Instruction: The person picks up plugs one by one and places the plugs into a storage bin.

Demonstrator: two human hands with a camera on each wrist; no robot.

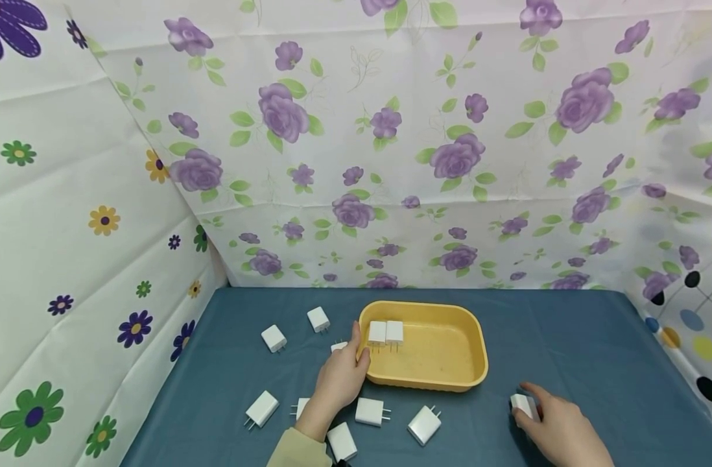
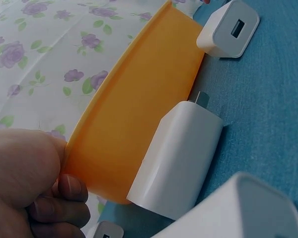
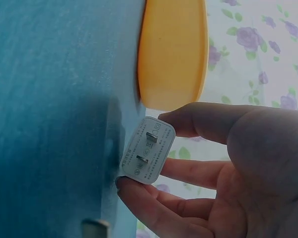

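A yellow plastic basket (image 1: pixel 443 383) stands mid-table with two white chargers (image 1: pixel 385 333) side by side at its left end. My left hand (image 1: pixel 340 375) grips the basket's left rim, thumb over the edge and fingers curled against the outer wall, as the left wrist view shows. Off to the right of the basket, my right hand (image 1: pixel 557 421) pinches a white USB charger (image 3: pixel 148 150) between thumb and fingers. Its two metal prongs face the right wrist camera, with small print around them. The held charger is close over the blue cloth.
Several white chargers lie loose left of and in front of the basket, among them one charger (image 1: pixel 424 425) at its front and another charger (image 1: pixel 273 338) at the back left. Blue cloth (image 1: pixel 566 337) covers the table. Flowered sheets (image 1: pixel 356 162) rise behind and at both sides.
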